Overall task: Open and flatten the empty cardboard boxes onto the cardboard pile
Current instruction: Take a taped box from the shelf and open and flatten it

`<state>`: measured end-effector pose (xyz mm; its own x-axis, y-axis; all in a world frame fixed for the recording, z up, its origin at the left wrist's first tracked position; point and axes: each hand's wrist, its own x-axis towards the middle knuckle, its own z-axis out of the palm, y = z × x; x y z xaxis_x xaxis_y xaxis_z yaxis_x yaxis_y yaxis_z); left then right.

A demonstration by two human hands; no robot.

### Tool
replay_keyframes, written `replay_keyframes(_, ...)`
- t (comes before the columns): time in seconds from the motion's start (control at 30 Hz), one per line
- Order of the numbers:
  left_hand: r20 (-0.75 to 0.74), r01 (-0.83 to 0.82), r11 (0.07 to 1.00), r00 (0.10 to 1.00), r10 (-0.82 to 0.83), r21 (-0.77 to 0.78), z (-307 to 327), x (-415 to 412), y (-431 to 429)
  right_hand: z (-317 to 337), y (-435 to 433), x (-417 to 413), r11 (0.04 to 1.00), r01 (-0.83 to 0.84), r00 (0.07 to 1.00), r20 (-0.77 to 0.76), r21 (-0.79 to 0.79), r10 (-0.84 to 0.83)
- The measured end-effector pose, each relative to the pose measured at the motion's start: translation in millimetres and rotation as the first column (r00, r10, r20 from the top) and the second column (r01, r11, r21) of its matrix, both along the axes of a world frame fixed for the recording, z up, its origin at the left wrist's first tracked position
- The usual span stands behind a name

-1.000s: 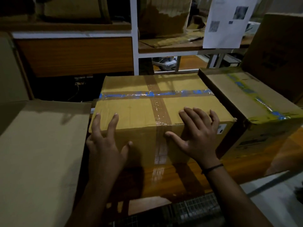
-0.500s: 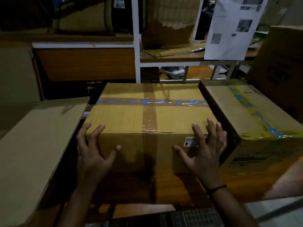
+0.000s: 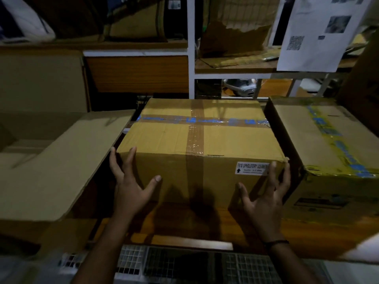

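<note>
Bracing the taped cardboard box [image 3: 194,140] between left hand [image 3: 131,189] and right hand [image 3: 264,199], fingers [image 3: 130,160] straight and splayed wide against its near corners, curled round nothing. Just outside the right hand, a second box [image 3: 320,140].

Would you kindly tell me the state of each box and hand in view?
middle box: closed, taped shut, upright.
right box: closed, taped, beside the middle box.
left box: open, flap folded outward.
left hand: open, fingers spread at the middle box's left front corner.
right hand: open, fingers spread at its right front corner.
</note>
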<state>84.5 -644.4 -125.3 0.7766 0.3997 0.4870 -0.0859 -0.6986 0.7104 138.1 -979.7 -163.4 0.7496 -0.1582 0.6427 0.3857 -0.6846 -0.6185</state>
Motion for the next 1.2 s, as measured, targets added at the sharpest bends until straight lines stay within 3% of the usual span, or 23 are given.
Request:
replay_keyframes(0.07, -0.025, 0.021, 0.996, 0.999, -0.024, -0.089, -11.3, -8.6, 0.9, -12.2, -3.2, -4.4, 0.999, -0.034, 0.995, -0.097, 0.018, 0.035)
replay_keyframes(0.23, -0.136, 0.055, 0.988, 0.988, -0.075, -0.145, -42.7, -27.8, 0.0, -30.9, -6.2, -16.5, 0.998, -0.056, 0.968, -0.243, 0.008, 0.057)
replay_keyframes(0.4, -0.082, 0.069, 0.983, 0.993, -0.084, -0.169, -26.4, -27.3, -3.4, -0.7, -6.7, -9.9, 0.998, -0.060, 0.979, -0.193, 0.016, 0.062)
replay_keyframes(0.6, 0.027, -0.076, 0.996, 0.997, 0.077, -0.049, 64.1, -21.1, -9.8, 91.9, 0.4, 5.8, 0.982, 0.129, 0.992, 0.014, -0.135, -0.128)
replay_keyframes(0.77, -0.134, -0.115, 0.990, 0.983, 0.125, 0.081, 113.4, 0.3, 5.0, 153.6, 8.5, 26.7, 0.951, 0.160, 0.984, -0.038, -0.265, -0.176)
replay_keyframes(0.83, -0.121, -0.107, 0.992, 0.986, 0.115, 0.073, 111.6, 7.3, 14.1, 157.5, 10.6, 33.5, 0.946, 0.143, 0.976, -0.116, -0.292, -0.183)
replay_keyframes(1.0, -0.045, -0.097, 0.982, 0.995, 0.091, -0.165, 90.7, 5.2, 15.1, 142.6, 9.7, 27.7, 0.972, 0.155, 0.928, -0.311, -0.178, -0.205)
replay_keyframes(1.2, -0.015, -0.149, 0.976, 0.989, 0.148, -0.162, 97.0, 3.0, 8.6, 138.9, 12.4, 23.9, 0.983, 0.154, 0.951, -0.255, -0.100, -0.175)
